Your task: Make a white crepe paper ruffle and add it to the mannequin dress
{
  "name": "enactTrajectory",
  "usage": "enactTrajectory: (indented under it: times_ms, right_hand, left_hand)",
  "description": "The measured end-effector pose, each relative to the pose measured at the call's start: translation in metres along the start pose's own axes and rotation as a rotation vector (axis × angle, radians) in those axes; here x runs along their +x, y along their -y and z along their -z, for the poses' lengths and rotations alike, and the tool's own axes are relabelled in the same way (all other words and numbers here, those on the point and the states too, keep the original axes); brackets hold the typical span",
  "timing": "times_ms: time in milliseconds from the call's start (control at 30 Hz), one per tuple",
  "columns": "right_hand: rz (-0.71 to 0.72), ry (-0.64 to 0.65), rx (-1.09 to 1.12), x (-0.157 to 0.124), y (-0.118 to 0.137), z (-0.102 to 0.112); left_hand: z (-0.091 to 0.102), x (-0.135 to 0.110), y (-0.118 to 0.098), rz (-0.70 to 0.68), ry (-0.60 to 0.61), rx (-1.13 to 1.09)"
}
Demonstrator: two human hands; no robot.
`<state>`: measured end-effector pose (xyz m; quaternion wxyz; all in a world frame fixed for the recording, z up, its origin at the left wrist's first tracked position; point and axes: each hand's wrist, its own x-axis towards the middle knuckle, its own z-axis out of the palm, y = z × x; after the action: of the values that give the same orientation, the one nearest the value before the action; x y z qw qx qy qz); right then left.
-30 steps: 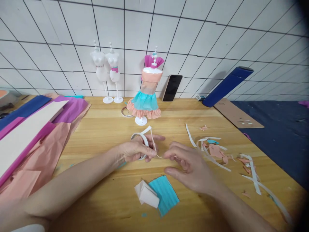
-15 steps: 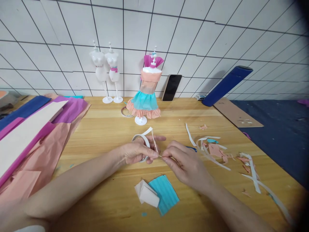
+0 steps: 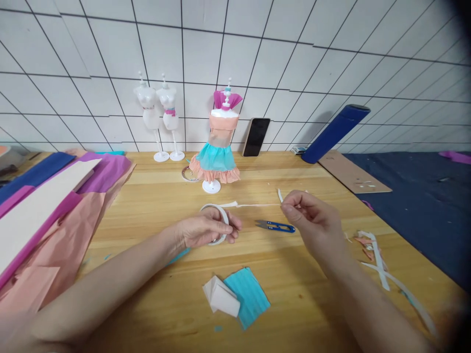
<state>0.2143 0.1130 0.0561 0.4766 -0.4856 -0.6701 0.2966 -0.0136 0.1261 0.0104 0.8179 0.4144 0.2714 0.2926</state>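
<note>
My left hand [image 3: 208, 229] is closed around a roll of white tape [image 3: 222, 215], its ring standing on edge in the fingers. From the roll a short end of tape runs right into a thin pale strip [image 3: 257, 205], stretched nearly level. The far end of that strip is pinched in my right hand [image 3: 312, 215]. Blue thread snips [image 3: 277, 226] lie on the table between my hands. Below them rest a folded pale piece [image 3: 222, 296] and a turquoise crepe piece [image 3: 250, 296]. Behind stands a mini dress form [image 3: 220, 142] in a peach and turquoise dress.
Two bare white dress forms [image 3: 146, 108] and a phone [image 3: 256, 137] stand by the tiled wall. A blue roll [image 3: 336, 133] leans at right. Paper sheets [image 3: 73, 211] cover the left side; scraps [image 3: 375, 250] lie at right.
My right hand has moved right and up, away from my left, drawing the thin strip out straight. The snips, mostly hidden before, now show fully. The view has shifted slightly.
</note>
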Motion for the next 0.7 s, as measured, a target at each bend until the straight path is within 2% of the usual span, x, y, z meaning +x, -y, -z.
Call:
enactTrajectory:
  times_ms: [167, 467, 633, 700]
  right_hand:
    - [-0.064, -0.088, 0.022, 0.008, -0.007, 0.009]
    - [-0.137, -0.212, 0.116, 0.017, -0.024, 0.02]
    - [-0.141, -0.237, 0.161, 0.022, -0.032, 0.02]
    - [-0.133, -0.251, 0.171, 0.026, -0.034, 0.02]
  left_hand:
    - [0.0, 0.001, 0.002, -0.025, -0.055, 0.207]
    - [-0.018, -0.012, -0.012, -0.143, -0.061, 0.825]
    - [-0.028, -0.016, -0.007, -0.311, -0.014, 1.597]
    - [-0.031, -0.016, -0.005, -0.36, 0.036, 1.812]
